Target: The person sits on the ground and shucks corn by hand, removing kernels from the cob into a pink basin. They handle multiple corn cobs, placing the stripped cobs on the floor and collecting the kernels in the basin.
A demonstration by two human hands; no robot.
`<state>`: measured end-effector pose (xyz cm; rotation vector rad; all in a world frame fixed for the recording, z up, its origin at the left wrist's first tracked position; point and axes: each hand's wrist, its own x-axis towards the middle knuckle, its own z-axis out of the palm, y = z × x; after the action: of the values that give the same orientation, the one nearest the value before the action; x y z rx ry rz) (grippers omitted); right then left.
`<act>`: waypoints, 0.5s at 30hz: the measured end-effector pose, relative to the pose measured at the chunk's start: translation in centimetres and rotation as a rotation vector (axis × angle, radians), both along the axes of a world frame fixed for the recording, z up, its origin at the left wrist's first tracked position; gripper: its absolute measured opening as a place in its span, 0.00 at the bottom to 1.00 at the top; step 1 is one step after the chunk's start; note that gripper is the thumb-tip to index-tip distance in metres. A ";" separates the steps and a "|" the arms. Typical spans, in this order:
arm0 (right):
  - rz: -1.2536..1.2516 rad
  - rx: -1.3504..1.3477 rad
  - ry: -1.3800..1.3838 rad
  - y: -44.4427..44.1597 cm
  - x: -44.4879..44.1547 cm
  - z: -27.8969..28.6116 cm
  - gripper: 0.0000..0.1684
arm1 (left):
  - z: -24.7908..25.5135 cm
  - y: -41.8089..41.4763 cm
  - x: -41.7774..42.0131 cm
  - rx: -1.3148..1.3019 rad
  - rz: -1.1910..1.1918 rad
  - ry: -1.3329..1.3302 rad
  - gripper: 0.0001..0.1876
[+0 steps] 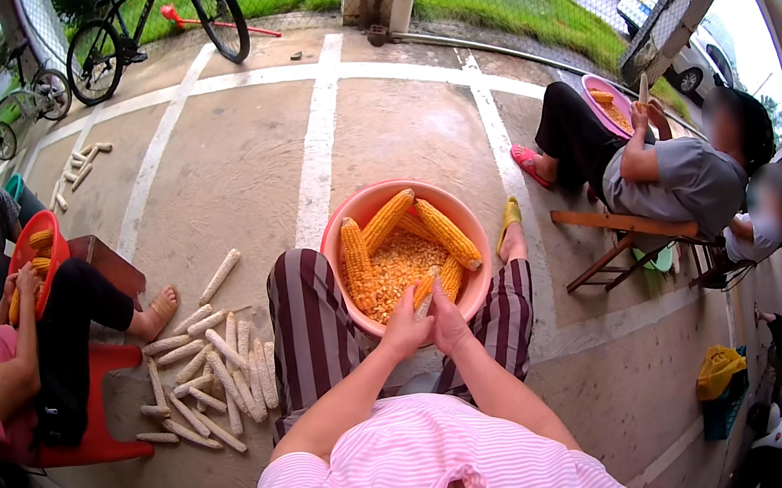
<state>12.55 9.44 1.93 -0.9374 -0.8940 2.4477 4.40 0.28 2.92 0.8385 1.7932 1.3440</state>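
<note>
Between my knees sits a pink plastic basin (pixel 395 188), holding several dried ears of corn (pixel 388 218) and a bed of loose yellow kernels (pixel 394 266). Over its near rim, my left hand (pixel 406 327) and my right hand (pixel 451 321) meet around one partly shelled ear of corn (pixel 425 295). Yellow kernels still cover its upper end, while pale bare cob shows lower down. Both hands appear to grip it, though the fingers hide its lower part.
Many bare corncobs (pixel 215 371) lie piled on the concrete floor left of my leg. At left, a person on a red plastic stool (pixel 97 401) handles corn over a red basin (pixel 53 236). Another person sits on a wooden chair (pixel 625 224) at right. Bicycles (pixel 127 42) stand by the wire fence.
</note>
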 end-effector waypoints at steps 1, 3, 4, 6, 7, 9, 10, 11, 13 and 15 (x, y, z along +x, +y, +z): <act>0.022 0.001 0.001 -0.1 0.1 0.1 0.30 | -0.3 0.0 0.0 0.019 0.004 0.090 0.41; 0.010 0.036 -0.072 -0.2 0.0 0.0 0.29 | -0.6 0.1 0.0 0.024 0.010 0.068 0.40; 0.002 0.052 -0.108 -0.2 -0.1 -0.1 0.29 | -0.6 0.1 0.0 0.026 0.012 0.058 0.40; 0.062 0.116 -0.135 -0.1 -0.1 -0.6 0.28 | -0.5 0.2 0.1 -0.012 0.048 0.009 0.40; 0.091 0.148 -0.149 0.0 -0.1 -0.9 0.28 | -0.4 0.2 0.1 -0.030 0.065 -0.015 0.40; 0.095 0.163 -0.139 0.1 0.0 -1.3 0.28 | 0.0 0.2 0.1 -0.064 0.056 -0.027 0.39; 0.098 0.171 -0.135 0.1 -0.1 -1.4 0.28 | 0.3 0.2 0.1 -0.081 0.052 -0.034 0.39; 0.087 0.136 -0.109 0.2 0.0 -1.4 0.27 | 0.2 0.2 0.1 -0.079 0.053 -0.016 0.39; 0.072 0.066 -0.060 0.1 0.2 -1.0 0.27 | -0.4 0.2 0.2 -0.074 0.062 0.015 0.38; 0.001 -0.001 0.023 -0.1 -0.3 -0.4 0.27 | -0.8 0.2 0.4 -0.025 0.084 0.076 0.38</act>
<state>12.28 9.37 1.55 -0.9081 -0.8858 2.4550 4.81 0.53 2.14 0.8186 1.9200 1.3559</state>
